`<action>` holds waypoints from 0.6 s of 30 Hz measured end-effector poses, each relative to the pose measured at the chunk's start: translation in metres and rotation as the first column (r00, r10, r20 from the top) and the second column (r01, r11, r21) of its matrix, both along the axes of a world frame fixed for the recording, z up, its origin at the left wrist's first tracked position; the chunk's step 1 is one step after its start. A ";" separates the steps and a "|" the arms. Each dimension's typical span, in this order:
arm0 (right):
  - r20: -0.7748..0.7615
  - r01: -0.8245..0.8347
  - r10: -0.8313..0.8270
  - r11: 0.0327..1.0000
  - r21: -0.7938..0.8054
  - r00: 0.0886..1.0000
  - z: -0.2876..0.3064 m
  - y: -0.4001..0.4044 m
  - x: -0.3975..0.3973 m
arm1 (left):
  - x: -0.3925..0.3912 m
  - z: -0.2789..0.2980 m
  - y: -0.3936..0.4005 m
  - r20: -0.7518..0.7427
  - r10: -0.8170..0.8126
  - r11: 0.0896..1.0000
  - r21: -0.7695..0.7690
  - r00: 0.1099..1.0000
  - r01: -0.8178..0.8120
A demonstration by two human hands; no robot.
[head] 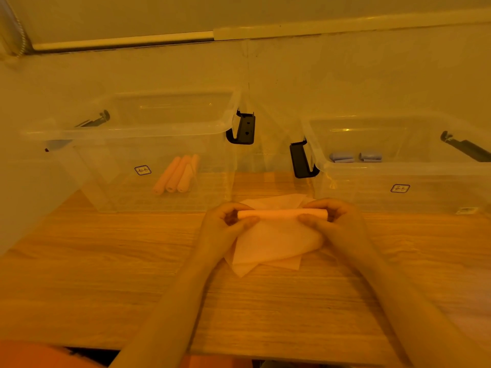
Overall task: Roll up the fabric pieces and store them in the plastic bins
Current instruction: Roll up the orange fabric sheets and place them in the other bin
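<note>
A pink fabric roll (281, 214) is held level just above the wooden table (106, 274), between the two bins. My left hand (225, 221) grips its left end and my right hand (332, 219) grips its right end. The unrolled tail of that fabric hangs down over a small pile of flat pink fabric pieces (268, 251). The clear left bin (127, 131) holds three pink rolls (175, 175) lying side by side. The clear right bin (398, 171) holds two blue-grey rolls (354, 157).
Both bins have black latch handles, one on the left bin (243, 128) and one on the right bin (301, 160), facing the gap between them. Small labels mark the bin fronts. A white wall with a rail stands behind. The table's near edge runs along the bottom.
</note>
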State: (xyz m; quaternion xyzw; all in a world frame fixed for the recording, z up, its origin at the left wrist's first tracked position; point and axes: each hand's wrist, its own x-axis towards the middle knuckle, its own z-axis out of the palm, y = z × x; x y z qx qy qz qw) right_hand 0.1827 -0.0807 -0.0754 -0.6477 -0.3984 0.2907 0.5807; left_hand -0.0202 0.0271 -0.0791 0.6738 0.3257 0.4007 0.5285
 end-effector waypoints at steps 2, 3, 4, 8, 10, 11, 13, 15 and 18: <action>-0.013 -0.015 0.015 1.000 0.001 1.000 0.000 0.000 0.001 | 0.001 0.002 -0.002 -0.020 0.015 1.000 -0.007 1.000 -0.015; -0.014 -0.019 0.019 1.000 0.007 1.000 -0.001 -0.001 0.001 | 0.001 0.003 -0.003 -0.027 0.024 1.000 -0.004 0.999 -0.024; -0.013 -0.022 0.022 1.000 0.015 1.000 -0.001 -0.001 0.001 | 0.001 0.003 -0.004 -0.033 0.029 1.000 0.003 0.999 -0.029; -0.013 -0.023 0.023 1.000 0.008 1.000 0.000 -0.001 0.000 | 0.001 0.003 -0.002 -0.013 0.014 1.000 0.006 1.000 -0.014; -0.008 -0.011 0.011 1.000 0.004 1.000 0.000 -0.001 0.000 | 0.000 0.002 -0.001 0.001 0.010 1.000 -0.004 1.000 -0.010; -0.010 -0.007 0.007 1.000 0.006 1.000 0.001 -0.001 0.000 | 0.000 0.001 0.000 -0.009 0.009 1.000 0.008 1.000 -0.009; -0.018 -0.006 0.006 1.000 0.013 1.000 0.001 -0.001 -0.001 | 0.000 0.000 0.001 -0.031 0.006 1.000 0.028 1.000 -0.005; -0.015 -0.009 0.009 1.000 0.015 1.000 0.002 -0.001 -0.001 | 0.000 0.002 -0.001 -0.038 0.006 1.000 0.008 0.999 -0.006; -0.037 -0.028 0.028 0.999 0.023 0.999 0.002 -0.001 0.000 | 0.000 0.004 -0.002 -0.081 0.036 0.999 0.019 0.996 -0.035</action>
